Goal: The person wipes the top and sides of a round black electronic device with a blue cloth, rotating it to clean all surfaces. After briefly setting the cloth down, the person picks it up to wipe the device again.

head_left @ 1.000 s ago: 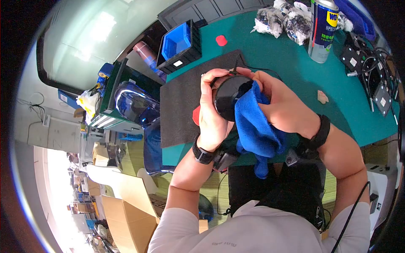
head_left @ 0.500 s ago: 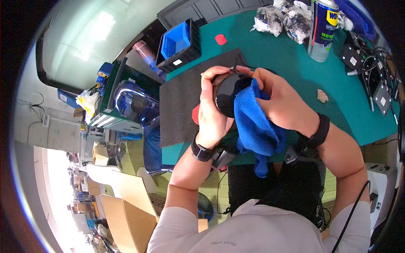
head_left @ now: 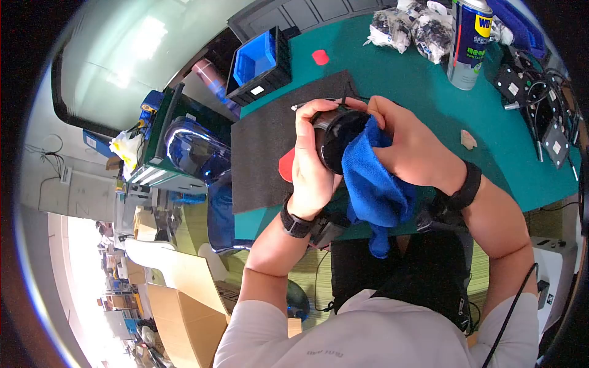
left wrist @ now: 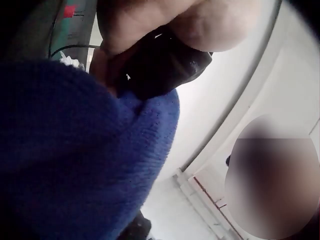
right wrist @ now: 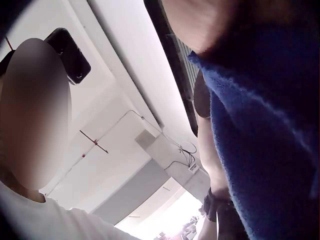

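Note:
A round, glossy black object (head_left: 332, 146) is held above the table in the head view, with the left hand (head_left: 311, 162) curled round its left side. On its right, the right hand (head_left: 412, 147) pinches a blue cloth (head_left: 374, 184) against the object's surface, and the cloth hangs down below. In the left wrist view the cloth (left wrist: 90, 150) covers much of the frame beside the dark object (left wrist: 165, 65). The cloth (right wrist: 265, 130) fills the right side of the right wrist view, where the black object is mostly hidden.
Under the hands lie a dark mat (head_left: 261, 153) and a red piece (head_left: 286, 165) on the green table (head_left: 392, 83). A black-and-blue crate (head_left: 257, 67) stands back left. Wrapped bundles (head_left: 429, 37), a spray can (head_left: 469, 46) and cabled boards (head_left: 521, 86) are at right.
The black object has turned in the left hand, so more of its side and rim shows. Both hands stay nearly in place, the cloth still against the object.

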The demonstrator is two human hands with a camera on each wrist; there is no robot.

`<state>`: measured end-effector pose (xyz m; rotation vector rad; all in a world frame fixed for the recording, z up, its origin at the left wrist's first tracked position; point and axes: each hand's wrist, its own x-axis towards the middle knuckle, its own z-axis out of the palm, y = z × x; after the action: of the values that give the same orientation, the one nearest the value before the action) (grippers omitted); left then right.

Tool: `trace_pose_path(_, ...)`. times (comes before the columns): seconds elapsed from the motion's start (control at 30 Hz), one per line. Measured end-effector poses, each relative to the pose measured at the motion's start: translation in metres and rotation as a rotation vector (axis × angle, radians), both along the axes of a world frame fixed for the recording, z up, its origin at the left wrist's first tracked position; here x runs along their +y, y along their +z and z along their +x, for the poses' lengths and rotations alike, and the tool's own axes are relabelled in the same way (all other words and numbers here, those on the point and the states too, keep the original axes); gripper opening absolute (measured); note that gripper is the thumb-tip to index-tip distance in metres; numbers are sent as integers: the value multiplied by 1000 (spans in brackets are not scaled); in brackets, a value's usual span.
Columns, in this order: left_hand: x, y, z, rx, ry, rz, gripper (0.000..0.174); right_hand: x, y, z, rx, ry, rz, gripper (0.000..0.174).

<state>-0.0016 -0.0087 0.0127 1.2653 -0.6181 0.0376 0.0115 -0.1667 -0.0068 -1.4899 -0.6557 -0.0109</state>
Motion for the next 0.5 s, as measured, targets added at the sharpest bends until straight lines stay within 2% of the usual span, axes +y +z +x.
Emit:
trace_pose_path(0.07,-1,0,-2,-10,39,29,39,2,4,-3,-74,-116,-45,36)
trace_pose_path(0.13,-1,1,-2,-22,77,56,39,5,-1,0,-76,-88,22,31)
trace_pose_path(0.2,-2,1,0,217,-40,-275,39,3,1,1,-76,-61,91,26)
trace_pose_path(0.27,2,0,3,319,-97,-395,38,-8,13,0,287,264,212,17)
trace_pose_path(0.3,0,1,4,338,-97,-426,38,-10,12,2,286,262,212,17)
trace_pose_path(0.43,-1,2,4,378,-44,-425,39,-7,13,1,257,272,255,17)
trace_pose_path(0.5,5,0,1,139,28,-88,39,-5,12,0,288,245,310,16)
